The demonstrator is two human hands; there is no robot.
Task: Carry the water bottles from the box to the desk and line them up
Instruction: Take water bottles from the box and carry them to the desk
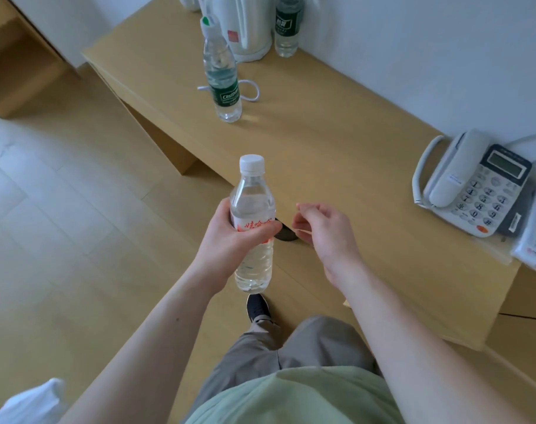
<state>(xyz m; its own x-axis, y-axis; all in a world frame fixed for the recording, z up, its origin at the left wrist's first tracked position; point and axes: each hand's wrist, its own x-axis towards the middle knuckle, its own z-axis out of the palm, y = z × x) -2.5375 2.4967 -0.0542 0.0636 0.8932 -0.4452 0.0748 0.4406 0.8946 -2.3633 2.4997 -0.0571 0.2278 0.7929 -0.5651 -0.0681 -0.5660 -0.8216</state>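
above the desk edge (346,228), left hand (230,237) holding bottle (253,228) upright, cap up

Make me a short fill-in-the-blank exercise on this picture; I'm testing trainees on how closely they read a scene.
1. The left hand grips a bottle whose cap is ____ in colour.
2. The two bottles already standing on the desk both wear ____ labels: the near one and the far one.
3. Between those two bottles stands a white ____.
4. The right hand holds ____ bottle.

Missing words: white; green; kettle; no
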